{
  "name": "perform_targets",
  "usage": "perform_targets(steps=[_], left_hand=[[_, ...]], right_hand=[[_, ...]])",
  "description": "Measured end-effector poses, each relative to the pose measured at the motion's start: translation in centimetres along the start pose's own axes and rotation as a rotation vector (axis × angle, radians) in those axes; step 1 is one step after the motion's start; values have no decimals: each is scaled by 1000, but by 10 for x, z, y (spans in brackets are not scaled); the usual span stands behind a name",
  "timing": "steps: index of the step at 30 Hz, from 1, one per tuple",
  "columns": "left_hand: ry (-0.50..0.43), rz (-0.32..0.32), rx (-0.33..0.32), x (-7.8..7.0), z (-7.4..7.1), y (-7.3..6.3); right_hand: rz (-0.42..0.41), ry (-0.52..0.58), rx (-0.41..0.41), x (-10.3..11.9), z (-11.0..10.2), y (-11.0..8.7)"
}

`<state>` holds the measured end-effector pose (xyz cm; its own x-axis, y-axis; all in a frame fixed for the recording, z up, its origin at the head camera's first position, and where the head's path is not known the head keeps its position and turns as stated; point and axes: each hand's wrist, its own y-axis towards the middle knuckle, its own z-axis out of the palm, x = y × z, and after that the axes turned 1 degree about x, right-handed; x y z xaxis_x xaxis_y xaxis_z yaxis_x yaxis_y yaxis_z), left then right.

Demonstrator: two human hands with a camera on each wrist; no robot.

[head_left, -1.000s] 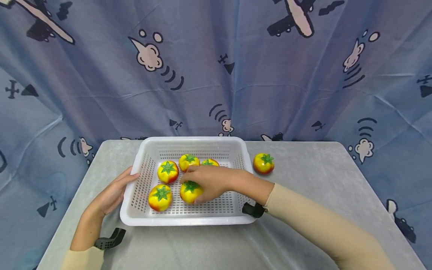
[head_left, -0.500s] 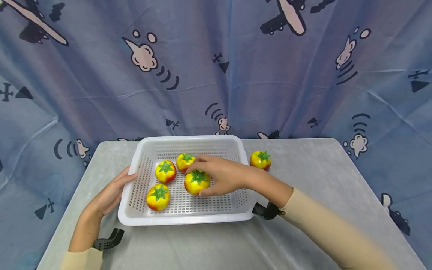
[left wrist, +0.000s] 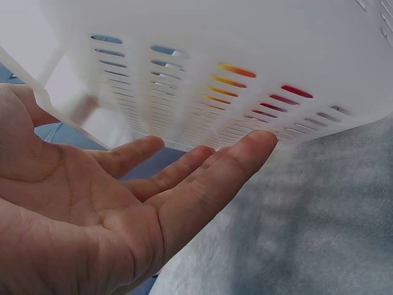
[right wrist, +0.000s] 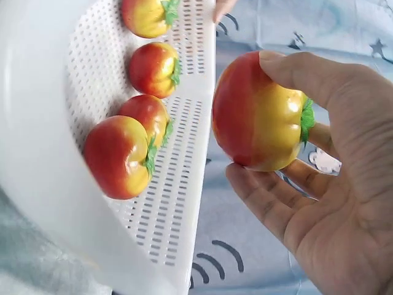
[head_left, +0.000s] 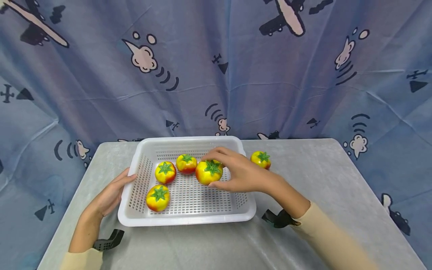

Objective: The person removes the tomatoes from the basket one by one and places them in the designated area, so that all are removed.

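Observation:
A white perforated plastic basket (head_left: 189, 220) stands on the table with several red-yellow tomatoes with green leafy tops in it, such as one tomato (head_left: 158, 197) at its front left. My right hand (head_left: 236, 170) holds another tomato (right wrist: 261, 114) between thumb and fingers; in the right wrist view it is lifted off the basket floor. In the head view this hand and its tomato hide the basket's back right part, where the right wrist view shows a further tomato (right wrist: 116, 157). My left hand (head_left: 113, 191) grips the basket's left rim, thumb over the edge, fingers (left wrist: 215, 178) along the outer wall.
One more tomato (head_left: 260, 160) lies on the grey table (head_left: 303, 176), just beyond the basket's right side and partly behind the right hand. A blue patterned curtain (head_left: 189, 75) hangs behind the table's back edge.
My right hand has lifted the tomato from the middle of the basket and carried it right and toward the back. My left hand keeps its place on the rim.

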<state>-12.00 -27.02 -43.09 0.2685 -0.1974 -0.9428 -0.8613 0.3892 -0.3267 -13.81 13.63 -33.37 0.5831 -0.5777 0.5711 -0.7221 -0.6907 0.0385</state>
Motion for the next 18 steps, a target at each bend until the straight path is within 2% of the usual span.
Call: perform_targets(steps=[7, 18], left_hand=[[-3, -1, -2, -1, 1, 0], [-8, -2, -4, 0, -1, -1]], right_hand=[[38, 67, -160, -11, -2, -13], [165, 62, -314, -31, -2, -33]])
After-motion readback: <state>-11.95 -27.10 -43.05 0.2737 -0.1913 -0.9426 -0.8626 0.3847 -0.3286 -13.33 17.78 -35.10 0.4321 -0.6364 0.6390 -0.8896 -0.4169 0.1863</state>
